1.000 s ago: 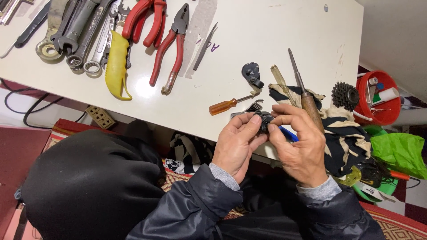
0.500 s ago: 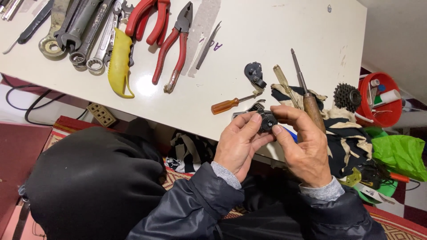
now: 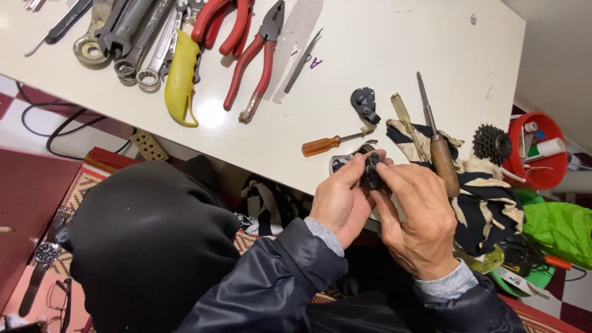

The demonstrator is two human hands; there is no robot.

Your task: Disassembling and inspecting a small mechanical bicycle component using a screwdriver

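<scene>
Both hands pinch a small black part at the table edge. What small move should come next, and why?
Probably keep the left hand steady and let the right hand turn or press the black part with its fingertips. Both hands already pinch it between them, above the table edge, and the nearest tool, the orange screwdriver, lies untouched, so finger work seems the likely move.

Red-handled pliers (image 3: 256,58), orange screwdriver (image 3: 322,146), yellow handle (image 3: 180,80), black-and-cream striped cloth (image 3: 481,197), red tub (image 3: 539,154), white table (image 3: 382,43)

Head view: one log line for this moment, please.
left hand: grips small black part | right hand: fingertips on same part | white table: orange-handled screwdriver nearby
</scene>
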